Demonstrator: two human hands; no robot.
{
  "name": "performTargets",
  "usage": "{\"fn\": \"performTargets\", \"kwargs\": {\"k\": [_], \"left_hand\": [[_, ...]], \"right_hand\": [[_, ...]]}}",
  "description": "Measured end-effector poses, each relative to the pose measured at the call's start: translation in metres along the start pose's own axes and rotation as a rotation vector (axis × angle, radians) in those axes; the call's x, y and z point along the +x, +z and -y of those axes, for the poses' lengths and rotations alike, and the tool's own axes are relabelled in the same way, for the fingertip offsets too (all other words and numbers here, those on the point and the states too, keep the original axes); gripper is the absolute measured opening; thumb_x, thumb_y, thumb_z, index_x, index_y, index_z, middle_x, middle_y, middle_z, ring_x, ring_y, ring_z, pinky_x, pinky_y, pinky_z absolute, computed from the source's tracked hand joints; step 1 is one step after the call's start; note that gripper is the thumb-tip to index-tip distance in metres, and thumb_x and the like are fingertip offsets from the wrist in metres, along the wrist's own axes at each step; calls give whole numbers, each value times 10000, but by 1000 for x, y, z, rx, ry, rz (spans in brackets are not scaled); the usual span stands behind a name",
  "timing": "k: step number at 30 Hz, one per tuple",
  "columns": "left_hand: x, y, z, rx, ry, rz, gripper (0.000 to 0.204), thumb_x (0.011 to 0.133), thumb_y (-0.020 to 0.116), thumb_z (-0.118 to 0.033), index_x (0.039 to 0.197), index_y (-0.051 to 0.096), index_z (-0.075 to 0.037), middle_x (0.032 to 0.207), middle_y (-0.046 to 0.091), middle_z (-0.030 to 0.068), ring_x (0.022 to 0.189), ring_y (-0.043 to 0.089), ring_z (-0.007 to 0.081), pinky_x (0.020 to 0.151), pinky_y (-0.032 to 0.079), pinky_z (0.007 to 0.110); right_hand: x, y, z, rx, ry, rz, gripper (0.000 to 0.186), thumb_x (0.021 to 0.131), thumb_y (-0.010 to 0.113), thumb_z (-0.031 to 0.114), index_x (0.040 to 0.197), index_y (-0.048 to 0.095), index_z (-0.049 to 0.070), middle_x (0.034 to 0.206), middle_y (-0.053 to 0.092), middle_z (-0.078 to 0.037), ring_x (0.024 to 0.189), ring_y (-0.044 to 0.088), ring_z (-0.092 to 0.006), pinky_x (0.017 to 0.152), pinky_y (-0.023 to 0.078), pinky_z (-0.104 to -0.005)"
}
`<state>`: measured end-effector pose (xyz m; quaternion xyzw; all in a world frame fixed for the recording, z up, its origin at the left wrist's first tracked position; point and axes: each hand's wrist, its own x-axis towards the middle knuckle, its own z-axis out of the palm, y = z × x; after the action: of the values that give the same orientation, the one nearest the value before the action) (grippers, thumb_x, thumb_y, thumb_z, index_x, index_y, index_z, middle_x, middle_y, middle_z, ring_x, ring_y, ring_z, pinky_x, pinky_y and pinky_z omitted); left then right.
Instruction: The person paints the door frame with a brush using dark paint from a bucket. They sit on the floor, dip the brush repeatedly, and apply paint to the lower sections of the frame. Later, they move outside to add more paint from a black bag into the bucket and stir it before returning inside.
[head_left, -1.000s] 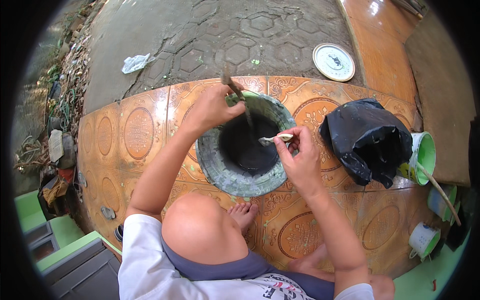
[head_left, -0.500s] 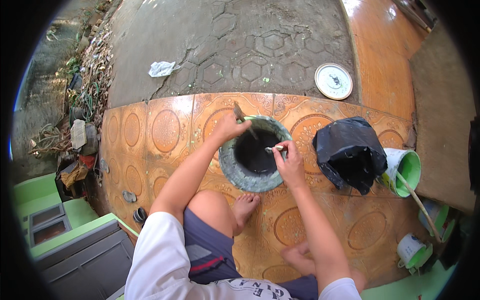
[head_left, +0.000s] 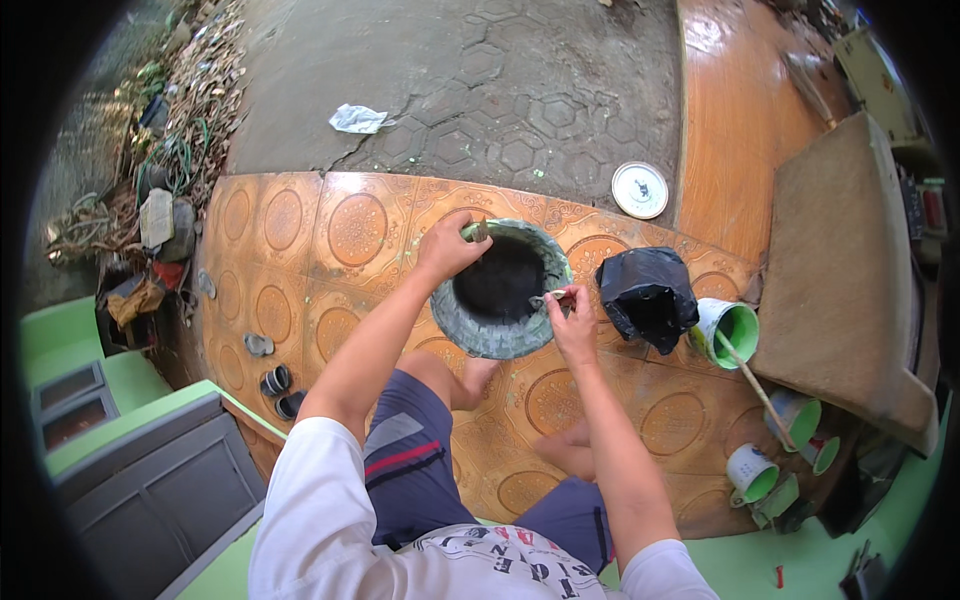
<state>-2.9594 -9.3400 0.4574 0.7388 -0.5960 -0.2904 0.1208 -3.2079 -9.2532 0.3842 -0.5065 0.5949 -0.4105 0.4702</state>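
Observation:
A round pot (head_left: 487,343) with a mottled grey-green rim and a dark inside stands on the tiles between my hands. At its upper left rim, my left hand (head_left: 447,246) is closed around a short brown stick-like tool (head_left: 481,231); whether it is a brush, I cannot tell. My right hand (head_left: 573,327) is at the right rim, thumb and fingers pinched on a small pale piece (head_left: 545,299). That piece lies against the pot's inner edge, and its kind is unclear. My left foot (head_left: 481,372) is below the pot, partly hidden by it.
Right of the pot stands an open black plastic bag (head_left: 648,300). Beside it a white bucket (head_left: 728,325), green inside, holds a long stick (head_left: 762,395). A white round lid (head_left: 640,190) and a crumpled white piece (head_left: 358,119) lie on the paving. Sandals (head_left: 276,380) sit at left.
The view has shifted. The brown tool's lower end showed over the pot's dark inside before; now only a short part shows by the rim. My right hand keeps its pinch on the pale piece.

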Motion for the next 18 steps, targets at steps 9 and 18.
{"fn": "performTargets", "kwargs": {"k": [9, 18], "left_hand": [[-192, -346, -37, -209, -94, -125, 447, 758, 733, -409, 959, 619, -26, 892, 677, 230, 892, 674, 396, 775, 523, 459], [-467, -647, 44, -268, -414, -394, 498, 809, 704, -526, 935, 651, -47, 850, 689, 211, 850, 685, 389, 736, 535, 469]], "right_hand": [[-100, 39, 383, -111, -79, 137, 246, 864, 763, 138, 943, 560, 23, 817, 644, -68, 744, 624, -160, 701, 502, -318], [-272, 197, 698, -275, -156, 528, 265, 872, 772, 129, 941, 532, 40, 782, 597, -3, 709, 549, -78, 662, 464, -249]]}}
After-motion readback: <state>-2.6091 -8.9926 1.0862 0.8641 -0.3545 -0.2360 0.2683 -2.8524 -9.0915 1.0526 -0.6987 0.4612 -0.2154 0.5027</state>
